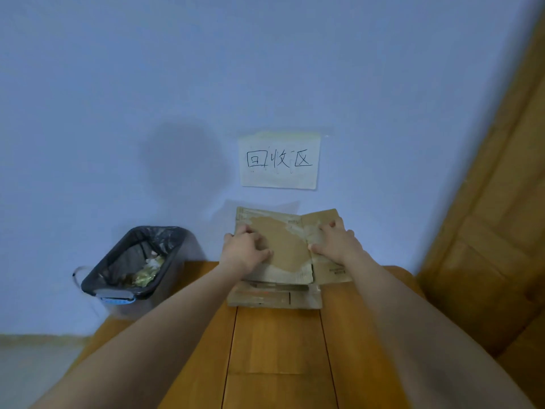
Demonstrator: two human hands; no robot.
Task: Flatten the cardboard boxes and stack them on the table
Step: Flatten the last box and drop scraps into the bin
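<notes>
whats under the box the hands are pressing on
Under the top box, more flattened cardboard lies stacked on the table; only its near edge shows. The left hand, right hand and the box cover the rest.

A white paper sign [279, 161] taped to the pale blue wall [147, 69], at about twelve o'clock from the hands, carries three handwritten black characters: 回收区. Below it, at five o'clock from the sign, the right flap of the flattened cardboard box [330, 268] bears a small dark printed mark near its lower edge, too small and blurred to read. No other writing is legible.
</notes>
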